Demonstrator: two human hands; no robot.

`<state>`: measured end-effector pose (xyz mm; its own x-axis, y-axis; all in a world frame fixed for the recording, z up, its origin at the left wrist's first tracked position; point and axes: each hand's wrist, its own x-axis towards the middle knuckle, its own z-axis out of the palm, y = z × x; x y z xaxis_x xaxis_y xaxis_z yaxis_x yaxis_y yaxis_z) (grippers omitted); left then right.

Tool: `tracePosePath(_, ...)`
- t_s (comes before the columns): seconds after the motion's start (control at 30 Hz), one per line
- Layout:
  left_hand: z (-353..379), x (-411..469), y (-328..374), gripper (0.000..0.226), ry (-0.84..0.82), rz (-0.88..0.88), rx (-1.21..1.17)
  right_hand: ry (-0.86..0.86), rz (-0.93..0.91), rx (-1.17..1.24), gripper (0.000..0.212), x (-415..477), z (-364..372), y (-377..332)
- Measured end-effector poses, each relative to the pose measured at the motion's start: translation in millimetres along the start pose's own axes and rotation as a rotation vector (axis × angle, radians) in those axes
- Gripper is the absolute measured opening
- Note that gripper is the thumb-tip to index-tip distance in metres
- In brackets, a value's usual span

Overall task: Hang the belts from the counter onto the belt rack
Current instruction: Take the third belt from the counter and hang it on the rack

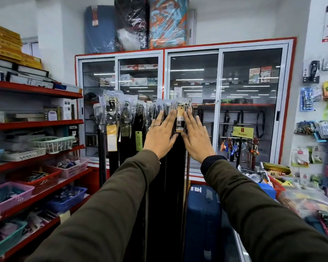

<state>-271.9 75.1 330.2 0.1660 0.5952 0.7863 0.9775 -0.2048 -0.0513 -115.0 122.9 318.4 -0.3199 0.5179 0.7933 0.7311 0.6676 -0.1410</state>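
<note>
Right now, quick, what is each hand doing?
Left hand: open, flat against the hanging belts, holding nothing.
Right hand: open, flat against the same belts, holding nothing.

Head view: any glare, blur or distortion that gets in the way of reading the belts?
Head view: ceiling lights reflect as white streaks across the glass cabinet doors; the hanging packets at the right edge are smeared; wide-angle bending curves the red shelves; the plastic-wrapped belts are fairly sharp up top, but their dark straps merge low down; both hands are clear.
</note>
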Motion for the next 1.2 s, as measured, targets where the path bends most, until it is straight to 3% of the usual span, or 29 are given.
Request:
tracePosePath(0.1,-7,-7,-4,0.073,0.018,0.004,0.063,0.094,0.027,0.004,0.062,-5,4,-7)
tracePosePath(0.27,-30,-41,-40,0.066,0.205,0.030,0.127,0.317,0.048,0.089,0.059,-21,13,-49)
tracePosePath(0.5,-72,-94,-108,0.065,0.401,-0.092,0.069,0.248,-0.182,0.097,0.058,-11,47,-135)
tracePosePath(0.67,-70,-105,-147,0.063,0.298,-0.048,0.068,0.190,-0.263,0.009,0.060,-2,76,-169)
tracePosePath(0.97,-39,-79,-166,0.065,0.148,-0.031,0.029,0.130,-0.130,-0.070,0.060,18,107,-162)
tracePosePath(1.2,-30,-77,-159,0.065,0.174,-0.078,0.093,0.097,-0.115,-0.082,0.061,15,103,-155)
